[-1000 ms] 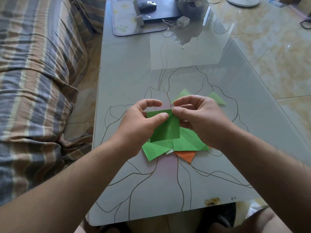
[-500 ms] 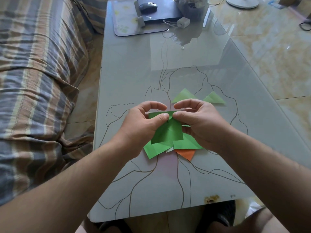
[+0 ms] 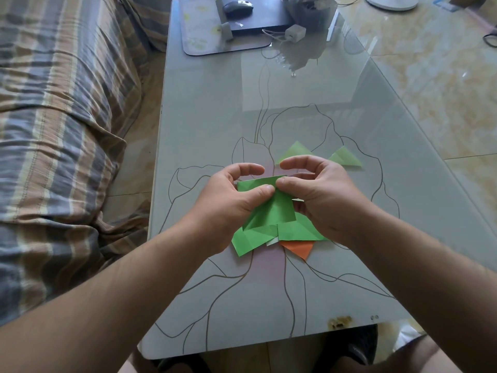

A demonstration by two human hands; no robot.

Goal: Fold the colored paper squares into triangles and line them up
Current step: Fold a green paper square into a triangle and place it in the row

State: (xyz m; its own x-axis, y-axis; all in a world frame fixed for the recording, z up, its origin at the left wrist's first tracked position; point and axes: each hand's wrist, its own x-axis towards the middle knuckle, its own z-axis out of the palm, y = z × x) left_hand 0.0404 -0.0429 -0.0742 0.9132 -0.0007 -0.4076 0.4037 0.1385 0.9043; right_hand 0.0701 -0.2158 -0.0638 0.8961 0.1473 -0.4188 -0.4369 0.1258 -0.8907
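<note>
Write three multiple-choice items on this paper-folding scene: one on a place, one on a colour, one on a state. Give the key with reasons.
1. Where do the two finished pale green triangles lie?
A. Beyond the hands on the glass table
B. On the sofa
C. On the floor

2. What colour is the paper corner that pokes out under the green sheets?
A. Blue
B. Orange
C. Yellow

3. What is happening to the green paper?
A. It lies flat, untouched
B. One hand holds it
C. Both hands pinch its top edge

Key: 1 A, they sit past the fingers. 2 B, an orange tip shows at the near edge of the pile. 3 C, the left hand and the right hand meet thumbs on it.
</note>
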